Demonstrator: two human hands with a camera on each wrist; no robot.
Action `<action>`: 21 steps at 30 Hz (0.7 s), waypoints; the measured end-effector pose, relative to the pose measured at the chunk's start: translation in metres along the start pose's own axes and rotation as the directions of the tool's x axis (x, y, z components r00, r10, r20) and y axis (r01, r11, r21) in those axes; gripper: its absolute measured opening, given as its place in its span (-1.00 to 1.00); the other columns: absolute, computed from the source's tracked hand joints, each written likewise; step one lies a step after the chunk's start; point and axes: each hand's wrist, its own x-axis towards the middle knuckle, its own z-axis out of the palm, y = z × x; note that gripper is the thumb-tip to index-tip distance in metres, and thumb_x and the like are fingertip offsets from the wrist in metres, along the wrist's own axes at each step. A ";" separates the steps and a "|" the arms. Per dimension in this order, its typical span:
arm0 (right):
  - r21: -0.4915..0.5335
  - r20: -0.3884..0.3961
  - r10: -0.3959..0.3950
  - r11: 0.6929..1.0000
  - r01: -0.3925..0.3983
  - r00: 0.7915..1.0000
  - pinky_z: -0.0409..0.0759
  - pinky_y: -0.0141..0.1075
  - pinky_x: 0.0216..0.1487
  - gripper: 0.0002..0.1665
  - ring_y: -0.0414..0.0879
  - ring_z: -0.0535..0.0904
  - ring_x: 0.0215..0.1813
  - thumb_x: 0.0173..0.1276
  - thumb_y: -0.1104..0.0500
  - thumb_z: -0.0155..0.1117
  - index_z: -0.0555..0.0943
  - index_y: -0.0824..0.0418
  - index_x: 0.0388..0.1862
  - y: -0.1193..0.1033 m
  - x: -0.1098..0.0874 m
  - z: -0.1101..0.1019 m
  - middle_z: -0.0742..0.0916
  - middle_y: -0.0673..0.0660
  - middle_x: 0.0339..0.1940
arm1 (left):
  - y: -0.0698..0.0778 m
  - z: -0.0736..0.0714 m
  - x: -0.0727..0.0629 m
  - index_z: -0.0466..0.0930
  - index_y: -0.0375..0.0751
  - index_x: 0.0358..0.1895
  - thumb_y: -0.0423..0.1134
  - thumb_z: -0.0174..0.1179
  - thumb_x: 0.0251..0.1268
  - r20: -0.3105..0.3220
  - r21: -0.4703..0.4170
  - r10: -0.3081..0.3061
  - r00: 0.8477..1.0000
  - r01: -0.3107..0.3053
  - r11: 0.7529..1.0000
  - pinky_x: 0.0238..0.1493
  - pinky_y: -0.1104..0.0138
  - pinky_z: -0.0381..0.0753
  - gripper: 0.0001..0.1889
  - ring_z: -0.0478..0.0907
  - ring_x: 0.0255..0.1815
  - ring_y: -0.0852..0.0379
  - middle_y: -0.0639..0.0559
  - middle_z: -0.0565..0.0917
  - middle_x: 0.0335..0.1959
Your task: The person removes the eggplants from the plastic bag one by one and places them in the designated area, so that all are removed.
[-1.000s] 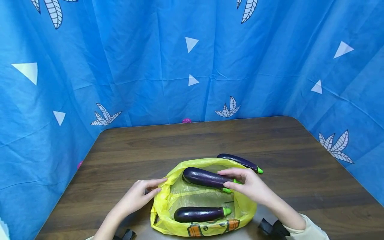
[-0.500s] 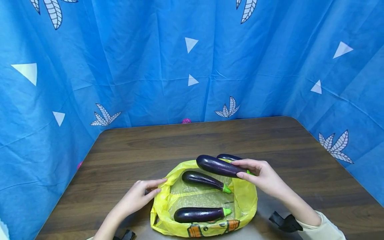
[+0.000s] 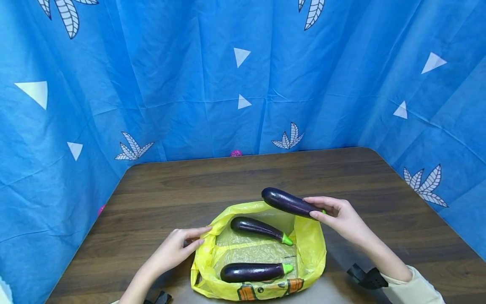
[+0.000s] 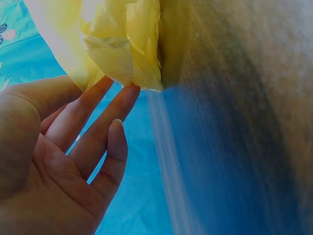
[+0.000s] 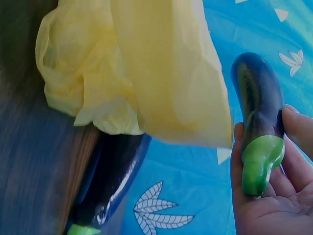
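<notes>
A yellow plastic bag (image 3: 314,249) stands wide-mouthed on the table. My left hand (image 3: 172,250) pinches its left rim between thumb and fingers; the left wrist view shows fingertips against the crumpled yellow film (image 4: 112,54). Over the bag's far right rim, my right hand (image 3: 343,220) grips a purple eggplant (image 3: 285,201) near its green stem end, the round end pointing left. Two more eggplants lie inside the bag, one at the back (image 3: 254,226) and one at the front (image 3: 248,272).
Behind the bag, another eggplant (image 5: 115,176) lies on the table, seen in the right wrist view and hidden in the head view by the held one. The brown wooden table (image 3: 228,181) ends at a blue patterned curtain (image 3: 209,76).
My right hand has lifted the eggplant out of the bag and carried it away and to the right over the rim. The left hand has stayed at the bag's left rim.
</notes>
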 end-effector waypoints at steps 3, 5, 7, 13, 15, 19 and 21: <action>0.006 -0.008 -0.007 1.000 0.007 1.000 0.60 -0.24 -0.26 -0.61 -0.11 0.61 -0.15 0.32 0.31 0.22 0.54 0.37 0.12 0.002 0.001 -0.005 0.61 0.31 0.01 | 0.000 0.000 0.000 0.54 -0.19 0.17 -0.25 0.14 0.34 0.001 -0.001 0.001 1.000 -0.001 1.000 -0.22 0.33 0.56 -0.65 0.56 -0.08 0.21 -0.01 0.56 0.11; 0.013 -0.014 0.003 1.000 -0.002 1.000 0.60 -0.22 -0.25 -0.60 -0.11 0.61 -0.15 0.33 0.30 0.22 0.53 0.37 0.14 0.003 0.002 -0.008 0.60 0.32 0.01 | -0.001 -0.001 0.000 0.54 -0.19 0.17 -0.26 0.14 0.34 -0.001 -0.005 0.006 1.000 -0.006 1.000 -0.21 0.33 0.56 -0.65 0.56 -0.08 0.21 -0.01 0.56 0.11; 0.019 -0.024 0.023 1.000 -0.023 0.999 0.61 -0.18 -0.25 -0.59 -0.12 0.61 -0.16 0.34 0.28 0.21 0.52 0.37 0.15 0.004 0.003 -0.011 0.59 0.33 0.02 | -0.001 -0.001 0.001 0.54 -0.19 0.18 -0.27 0.14 0.34 -0.003 -0.012 0.010 1.000 -0.010 1.000 -0.22 0.33 0.56 -0.65 0.56 -0.09 0.21 -0.01 0.56 0.10; -0.008 -0.073 0.092 0.996 -0.093 0.993 0.60 -0.20 -0.29 -0.54 -0.09 0.59 -0.15 0.34 0.19 0.23 0.51 0.34 0.18 0.011 0.005 -0.019 0.60 0.28 0.05 | -0.002 -0.001 0.003 0.54 -0.19 0.17 -0.30 0.14 0.33 -0.004 -0.018 0.013 1.000 -0.014 1.000 -0.26 0.34 0.55 -0.65 0.56 -0.12 0.24 -0.01 0.57 0.10; -0.012 -0.083 0.114 0.993 -0.116 0.990 0.59 -0.22 -0.27 -0.53 -0.08 0.60 -0.14 0.35 0.16 0.23 0.51 0.34 0.18 0.016 0.006 -0.022 0.61 0.26 0.04 | -0.002 -0.001 0.002 0.54 -0.18 0.17 -0.29 0.14 0.34 -0.003 -0.016 0.011 1.000 -0.011 1.000 -0.27 0.34 0.55 -0.65 0.56 -0.14 0.25 -0.01 0.57 0.09; -0.025 -0.101 0.128 0.991 -0.131 0.987 0.58 -0.28 -0.19 -0.52 -0.10 0.60 -0.14 0.35 0.14 0.22 0.50 0.37 0.17 0.029 0.011 -0.028 0.62 0.28 0.01 | -0.002 0.000 0.002 0.55 -0.17 0.17 -0.28 0.13 0.35 -0.003 -0.013 0.012 1.000 -0.012 1.000 -0.26 0.34 0.55 -0.66 0.56 -0.16 0.26 -0.01 0.58 0.08; -0.044 -0.109 0.125 0.991 -0.130 0.986 0.57 -0.32 -0.17 -0.51 -0.14 0.60 -0.16 0.35 0.14 0.22 0.49 0.39 0.17 0.037 0.014 -0.030 0.61 0.31 0.01 | -0.002 0.001 0.002 0.55 -0.17 0.17 -0.27 0.13 0.35 -0.002 -0.013 0.013 1.000 -0.013 1.000 -0.27 0.34 0.55 -0.66 0.56 -0.18 0.27 -0.02 0.58 0.08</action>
